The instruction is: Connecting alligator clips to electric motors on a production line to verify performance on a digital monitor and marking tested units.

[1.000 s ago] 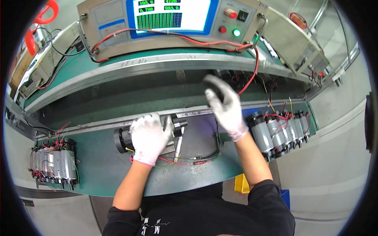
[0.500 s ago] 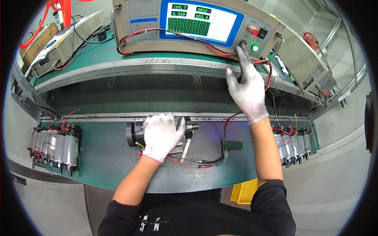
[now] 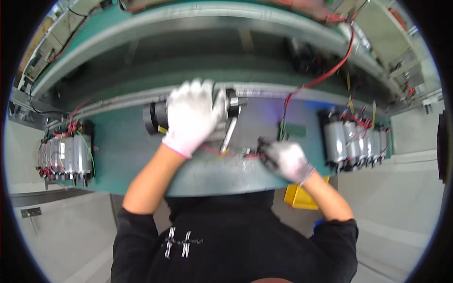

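Observation:
My left hand (image 3: 192, 113), in a white glove, is wrapped over an electric motor (image 3: 154, 118) lying on its side on the bench. The motor's black ends and the short shaft on its right stick out past my glove; its middle is hidden. My right hand (image 3: 285, 160), gloved with dark-coated fingers and smeared by motion, is low over the bench to the right. Its fingers are closed at the red wire lead (image 3: 253, 155) that runs from the motor. Beside the motor lies a white marker-like stick (image 3: 230, 132).
Several motors with loose wires stand in rows at the left (image 3: 71, 153) and right (image 3: 351, 141) of the green bench (image 3: 118, 160). A red cable (image 3: 330, 70) hangs from the raised shelf (image 3: 198, 9). A yellow bin (image 3: 300, 197) sits below the front edge.
My right hand has come down from the instrument's button to the wire lead on the bench. The left hand stays on the motor. The view has tilted down, so the instrument is mostly out of sight.

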The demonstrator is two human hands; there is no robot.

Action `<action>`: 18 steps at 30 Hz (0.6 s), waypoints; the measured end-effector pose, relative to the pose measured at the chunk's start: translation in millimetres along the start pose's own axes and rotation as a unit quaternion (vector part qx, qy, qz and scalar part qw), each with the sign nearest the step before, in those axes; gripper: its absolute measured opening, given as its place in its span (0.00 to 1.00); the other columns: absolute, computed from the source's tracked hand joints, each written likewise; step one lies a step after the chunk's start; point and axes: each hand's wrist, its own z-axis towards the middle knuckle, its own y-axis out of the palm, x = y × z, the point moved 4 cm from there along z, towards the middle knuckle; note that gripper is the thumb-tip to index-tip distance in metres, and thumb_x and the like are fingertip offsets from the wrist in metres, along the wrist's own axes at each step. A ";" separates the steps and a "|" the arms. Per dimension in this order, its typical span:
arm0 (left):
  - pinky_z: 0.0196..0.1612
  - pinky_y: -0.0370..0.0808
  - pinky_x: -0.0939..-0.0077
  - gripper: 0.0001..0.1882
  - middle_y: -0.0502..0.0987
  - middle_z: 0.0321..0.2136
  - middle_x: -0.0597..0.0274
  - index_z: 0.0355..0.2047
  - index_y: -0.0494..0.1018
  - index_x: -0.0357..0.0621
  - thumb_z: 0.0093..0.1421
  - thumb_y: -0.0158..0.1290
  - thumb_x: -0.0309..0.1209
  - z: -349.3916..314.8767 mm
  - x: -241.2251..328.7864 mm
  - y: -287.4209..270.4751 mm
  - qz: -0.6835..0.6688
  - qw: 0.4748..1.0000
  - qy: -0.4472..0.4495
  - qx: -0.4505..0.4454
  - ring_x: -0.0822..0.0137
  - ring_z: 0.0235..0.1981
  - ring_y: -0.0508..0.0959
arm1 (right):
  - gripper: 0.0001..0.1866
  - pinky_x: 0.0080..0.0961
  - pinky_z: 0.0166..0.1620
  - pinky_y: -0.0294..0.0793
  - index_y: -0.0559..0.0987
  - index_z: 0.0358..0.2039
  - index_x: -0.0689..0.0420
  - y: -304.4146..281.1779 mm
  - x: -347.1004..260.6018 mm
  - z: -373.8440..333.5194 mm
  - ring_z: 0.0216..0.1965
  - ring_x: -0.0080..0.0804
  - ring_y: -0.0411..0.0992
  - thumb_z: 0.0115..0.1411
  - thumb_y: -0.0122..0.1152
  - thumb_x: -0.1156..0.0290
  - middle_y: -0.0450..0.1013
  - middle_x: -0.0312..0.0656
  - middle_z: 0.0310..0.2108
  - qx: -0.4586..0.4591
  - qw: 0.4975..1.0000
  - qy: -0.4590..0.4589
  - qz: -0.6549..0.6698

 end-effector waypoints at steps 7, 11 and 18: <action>0.49 0.76 0.61 0.22 0.78 0.39 0.52 0.53 0.78 0.35 0.68 0.57 0.42 -89.8 29.5 -2.2 -0.130 0.928 0.277 -0.213 0.55 0.44 0.79 | 0.18 0.47 0.40 0.80 0.82 0.47 0.62 -71.6 5.4 3.6 0.33 0.54 0.78 0.55 0.71 0.77 0.78 0.50 0.31 0.024 0.995 -0.063 0.073; 0.59 0.74 0.56 0.26 0.78 0.49 0.51 0.60 0.76 0.39 0.62 0.62 0.34 -104.5 28.1 0.0 -0.185 0.829 0.341 -0.403 0.53 0.56 0.76 | 0.11 0.38 0.44 0.80 0.84 0.47 0.64 -105.8 70.7 20.3 0.37 0.51 0.82 0.66 0.66 0.73 0.81 0.58 0.38 -0.035 0.990 0.137 0.020; 0.61 0.78 0.57 0.34 0.80 0.53 0.45 0.55 0.77 0.39 0.52 0.69 0.45 -1.1 21.5 0.1 -0.069 0.982 0.176 -0.025 0.48 0.58 0.80 | 0.33 0.24 0.47 0.79 0.70 0.70 0.62 -11.0 37.7 106.8 0.45 0.26 0.77 0.78 0.54 0.50 0.78 0.41 0.55 0.075 0.858 0.178 0.475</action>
